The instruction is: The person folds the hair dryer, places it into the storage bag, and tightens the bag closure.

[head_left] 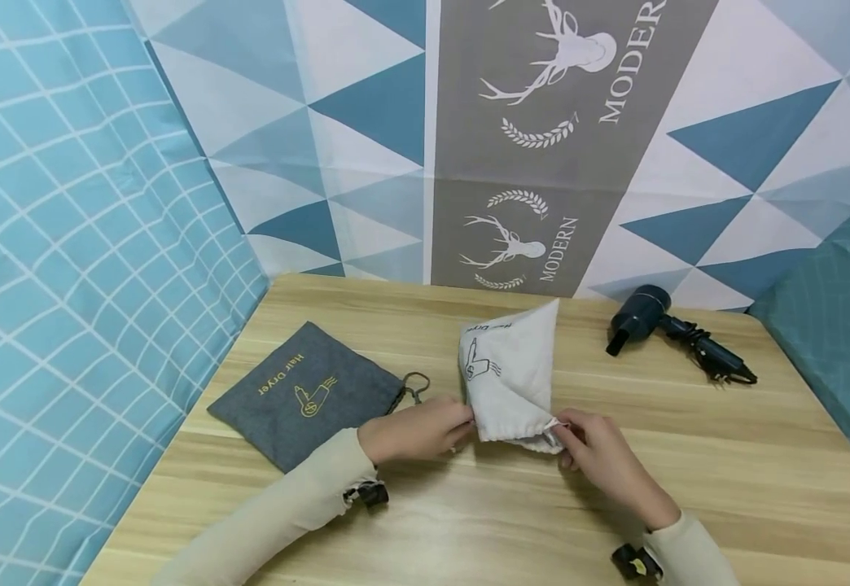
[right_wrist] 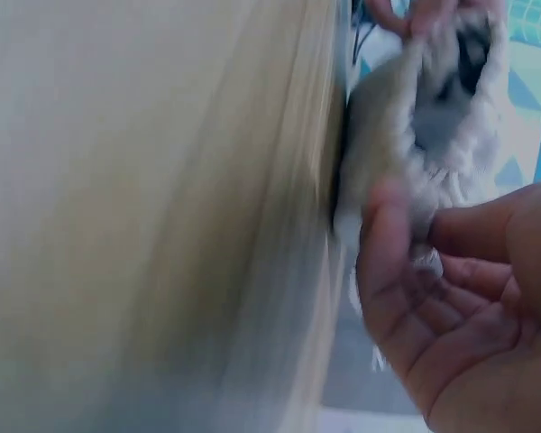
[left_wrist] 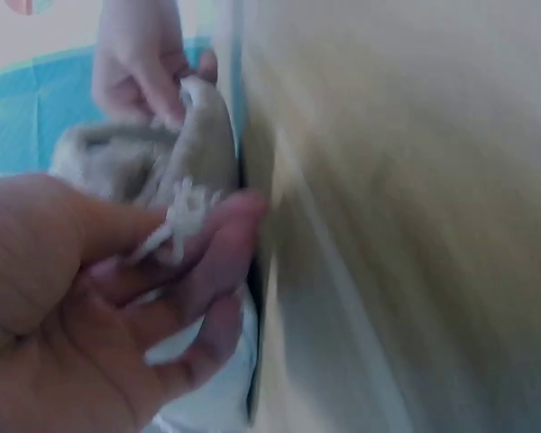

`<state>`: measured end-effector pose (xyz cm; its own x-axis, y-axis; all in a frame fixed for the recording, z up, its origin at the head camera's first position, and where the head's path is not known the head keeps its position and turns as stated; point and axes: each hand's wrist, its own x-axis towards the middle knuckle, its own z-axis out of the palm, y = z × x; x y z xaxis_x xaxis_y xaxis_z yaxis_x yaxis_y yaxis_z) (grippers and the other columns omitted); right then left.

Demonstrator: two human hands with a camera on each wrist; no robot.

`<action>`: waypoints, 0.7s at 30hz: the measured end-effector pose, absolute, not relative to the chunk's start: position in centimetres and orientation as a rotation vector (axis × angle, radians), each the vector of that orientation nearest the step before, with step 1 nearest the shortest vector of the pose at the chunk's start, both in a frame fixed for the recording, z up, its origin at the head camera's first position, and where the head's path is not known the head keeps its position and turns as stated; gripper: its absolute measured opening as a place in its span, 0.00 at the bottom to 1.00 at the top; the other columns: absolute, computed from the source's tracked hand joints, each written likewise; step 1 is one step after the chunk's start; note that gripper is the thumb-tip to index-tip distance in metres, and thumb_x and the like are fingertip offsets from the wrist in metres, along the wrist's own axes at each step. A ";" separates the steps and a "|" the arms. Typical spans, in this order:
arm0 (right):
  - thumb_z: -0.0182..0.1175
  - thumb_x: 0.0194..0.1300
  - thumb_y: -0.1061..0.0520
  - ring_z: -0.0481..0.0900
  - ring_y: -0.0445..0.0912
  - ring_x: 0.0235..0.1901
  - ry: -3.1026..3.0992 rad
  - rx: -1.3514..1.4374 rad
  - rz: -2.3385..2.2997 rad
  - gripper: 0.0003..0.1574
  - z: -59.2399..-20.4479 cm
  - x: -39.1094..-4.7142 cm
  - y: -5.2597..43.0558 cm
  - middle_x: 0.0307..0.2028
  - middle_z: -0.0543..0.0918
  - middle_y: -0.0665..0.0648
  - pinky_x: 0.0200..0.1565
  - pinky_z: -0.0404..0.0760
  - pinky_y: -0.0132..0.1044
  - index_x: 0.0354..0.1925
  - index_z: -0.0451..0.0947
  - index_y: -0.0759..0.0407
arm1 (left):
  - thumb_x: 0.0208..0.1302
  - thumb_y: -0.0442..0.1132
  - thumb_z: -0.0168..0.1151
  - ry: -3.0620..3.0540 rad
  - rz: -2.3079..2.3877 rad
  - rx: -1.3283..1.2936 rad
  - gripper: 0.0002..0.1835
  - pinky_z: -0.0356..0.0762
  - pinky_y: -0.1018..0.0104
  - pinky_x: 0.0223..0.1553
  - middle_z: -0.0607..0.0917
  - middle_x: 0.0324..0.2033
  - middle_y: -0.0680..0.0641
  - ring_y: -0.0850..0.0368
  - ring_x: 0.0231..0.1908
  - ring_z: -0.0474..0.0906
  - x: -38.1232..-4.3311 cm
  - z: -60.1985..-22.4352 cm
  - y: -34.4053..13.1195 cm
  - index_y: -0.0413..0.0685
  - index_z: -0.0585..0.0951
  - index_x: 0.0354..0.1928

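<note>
A light grey drawstring bag (head_left: 514,370) printed with "Hair Dryer" lies on the table, its gathered mouth toward me. At the left corner of that mouth my left hand (head_left: 425,429) pinches the edge; the left wrist view shows a white cord (left_wrist: 187,212) by its thumb and fingers. My right hand (head_left: 604,454) pinches the opposite corner between thumb and fingers. Between the hands the mouth gapes, and the right wrist view shows something dark (right_wrist: 470,56) inside, mostly hidden by the cloth.
A dark grey "Hair Dryer" pouch (head_left: 352,370) with a cord loop lies flat to the left, close to my left forearm. A black hair dryer (head_left: 645,313), its cable wound about the handle, rests at the back right. Patterned cloth (head_left: 366,122) stands behind the wooden table (head_left: 689,423).
</note>
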<state>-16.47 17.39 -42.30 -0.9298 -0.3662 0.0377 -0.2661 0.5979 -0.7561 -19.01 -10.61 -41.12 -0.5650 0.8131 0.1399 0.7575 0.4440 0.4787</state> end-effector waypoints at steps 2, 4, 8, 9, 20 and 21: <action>0.50 0.66 0.57 0.76 0.42 0.15 2.694 -0.517 -1.223 0.08 -42.1 -16.5 18.0 0.18 0.78 0.51 0.17 0.75 0.33 0.34 0.77 0.52 | 0.70 0.39 0.42 2.548 0.750 1.400 0.15 0.66 0.82 0.20 0.76 0.15 0.58 0.73 0.15 0.66 -19.0 -40.8 -11.3 0.50 0.75 0.26; 0.49 0.67 0.57 0.75 0.41 0.14 2.696 -0.518 -1.189 0.11 -41.8 -16.5 18.7 0.16 0.76 0.51 0.17 0.75 0.33 0.30 0.77 0.53 | 0.70 0.39 0.42 2.544 0.740 1.386 0.16 0.66 0.82 0.20 0.76 0.16 0.57 0.73 0.15 0.66 -18.9 -40.3 -12.1 0.49 0.75 0.25; 0.49 0.67 0.55 0.68 0.38 0.12 2.791 -0.523 -1.077 0.14 -41.2 -16.6 20.6 0.13 0.72 0.48 0.15 0.70 0.31 0.27 0.77 0.54 | 0.70 0.39 0.41 2.564 0.737 1.308 0.15 0.68 0.79 0.21 0.77 0.16 0.56 0.72 0.15 0.66 -18.8 -38.9 -14.0 0.49 0.75 0.27; 0.49 0.67 0.55 0.67 0.37 0.11 2.828 -0.522 -1.052 0.14 -41.1 -16.6 21.1 0.12 0.72 0.47 0.15 0.69 0.31 0.27 0.77 0.54 | 0.70 0.39 0.41 2.572 0.729 1.285 0.15 0.68 0.79 0.22 0.77 0.17 0.56 0.71 0.15 0.66 -18.7 -38.6 -14.5 0.49 0.75 0.27; 0.50 0.66 0.54 0.65 0.36 0.12 2.990 -0.445 -0.969 0.14 -40.6 -16.1 25.3 0.15 0.74 0.49 0.16 0.67 0.31 0.29 0.78 0.57 | 0.71 0.38 0.38 2.512 0.741 1.028 0.15 0.72 0.73 0.23 0.80 0.21 0.53 0.69 0.15 0.70 -17.2 -36.2 -19.7 0.49 0.78 0.43; 0.50 0.66 0.53 0.65 0.36 0.12 2.985 -0.436 -0.957 0.14 -40.6 -16.1 25.4 0.15 0.74 0.49 0.16 0.67 0.30 0.29 0.78 0.57 | 0.71 0.39 0.38 2.505 0.739 1.021 0.15 0.72 0.73 0.24 0.80 0.21 0.53 0.69 0.15 0.70 -17.1 -36.2 -20.0 0.49 0.78 0.43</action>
<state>-16.14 25.41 -40.64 -0.9618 -0.2525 0.1054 -0.2667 0.7794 -0.5669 -17.11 -20.00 -36.16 -0.6857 0.7195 -0.1097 0.5449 0.6074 0.5781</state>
